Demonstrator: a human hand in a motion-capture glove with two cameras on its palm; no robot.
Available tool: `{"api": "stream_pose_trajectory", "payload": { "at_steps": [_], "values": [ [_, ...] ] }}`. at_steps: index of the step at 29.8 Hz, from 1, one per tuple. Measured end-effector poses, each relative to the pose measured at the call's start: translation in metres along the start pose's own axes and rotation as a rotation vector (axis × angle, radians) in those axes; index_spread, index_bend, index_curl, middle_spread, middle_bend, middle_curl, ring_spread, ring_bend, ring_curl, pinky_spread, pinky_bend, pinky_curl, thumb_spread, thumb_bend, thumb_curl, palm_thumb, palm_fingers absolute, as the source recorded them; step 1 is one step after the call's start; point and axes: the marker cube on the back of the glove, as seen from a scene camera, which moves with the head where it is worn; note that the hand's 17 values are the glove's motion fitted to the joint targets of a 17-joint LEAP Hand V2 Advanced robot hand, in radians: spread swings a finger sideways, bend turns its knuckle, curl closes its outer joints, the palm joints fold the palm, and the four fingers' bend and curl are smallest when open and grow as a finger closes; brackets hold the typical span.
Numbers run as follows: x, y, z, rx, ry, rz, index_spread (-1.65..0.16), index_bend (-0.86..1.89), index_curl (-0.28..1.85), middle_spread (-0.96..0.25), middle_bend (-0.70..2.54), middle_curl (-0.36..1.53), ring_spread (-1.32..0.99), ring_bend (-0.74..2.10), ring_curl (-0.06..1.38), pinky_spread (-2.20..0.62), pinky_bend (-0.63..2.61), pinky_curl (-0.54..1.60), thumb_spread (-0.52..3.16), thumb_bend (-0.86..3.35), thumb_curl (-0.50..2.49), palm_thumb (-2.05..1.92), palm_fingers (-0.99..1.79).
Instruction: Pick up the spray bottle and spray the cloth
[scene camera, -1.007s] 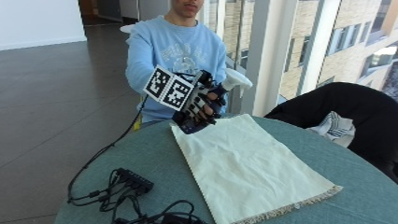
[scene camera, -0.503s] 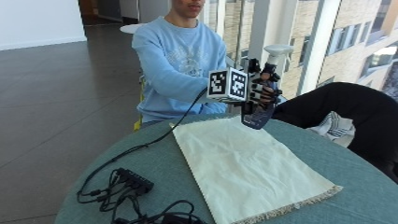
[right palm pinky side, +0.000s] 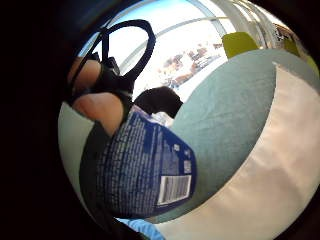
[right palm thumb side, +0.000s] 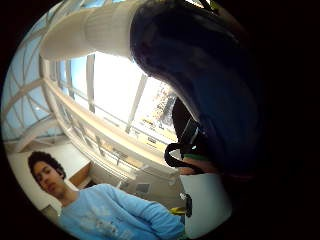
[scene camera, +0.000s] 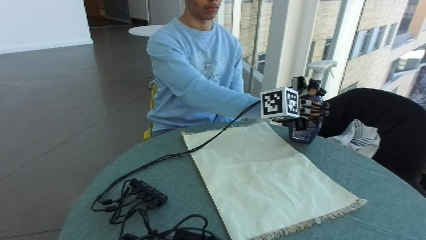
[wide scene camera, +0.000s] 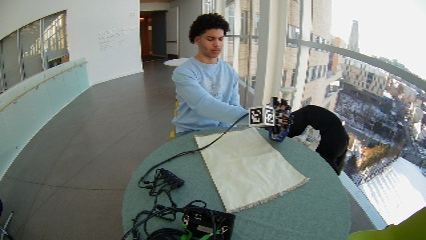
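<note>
A round teal table (scene camera: 373, 185) by tall windows filled the lower frame, the cream cloth (scene camera: 266, 180) spread flat across its middle. At the upper right, the gloved right hand (scene camera: 307, 106) had its fingers wrapped round the bottle (scene camera: 307, 127), lifted just beside the cloth's far corner, white trigger head up top. Bottle looked like light rigid plastic, possibly slick; the neck under the trigger seemed the place to grip. Open room lay over the cloth; a dark jacket (scene camera: 373, 120) crowded the right edge.
</note>
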Motion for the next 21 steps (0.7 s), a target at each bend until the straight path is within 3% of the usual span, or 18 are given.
{"api": "stream_pose_trajectory", "payload": {
  "at_steps": [14, 21],
  "values": [
    [0.008, 0.004, -0.001, -0.045, 0.028, 0.030, -0.31, 0.09, 0.19, -0.07, 0.26, 0.45, 0.00, 0.48, 0.38, 0.16, 0.36, 0.37, 0.91, -0.04, 0.65, 0.80, 0.89],
    [0.003, 0.020, -0.025, -0.075, 0.039, 0.022, -0.36, 0.05, 0.17, -0.06, 0.22, 0.44, -0.01, 0.46, 0.38, 0.20, 0.39, 0.39, 0.97, -0.08, 0.55, 0.65, 0.65]
  ]
}}
